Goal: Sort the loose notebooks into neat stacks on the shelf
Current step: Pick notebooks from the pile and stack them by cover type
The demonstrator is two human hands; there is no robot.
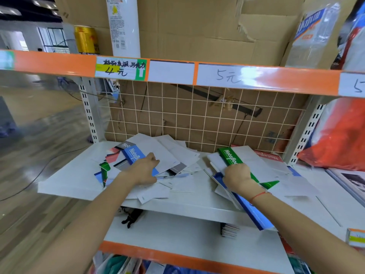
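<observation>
Gripping a blue-spined notebook [136,157] atop the loose pile [158,165] on the shelf [75,178], the left hand [145,170] lifts; the right hand [239,176] clamps a green-topped bundle [231,157]. Square spines together before stacking.

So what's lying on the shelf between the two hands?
In the head view, loose white notebooks spill across the shelf between the left hand and right hand; no bare gap.

Bright, even overhead light, with glare streaking the orange shelf edge [256,80] and the glossy floor [39,125] at left. Wide-angle distortion bows the edges; the far left is smeared and soft.
</observation>
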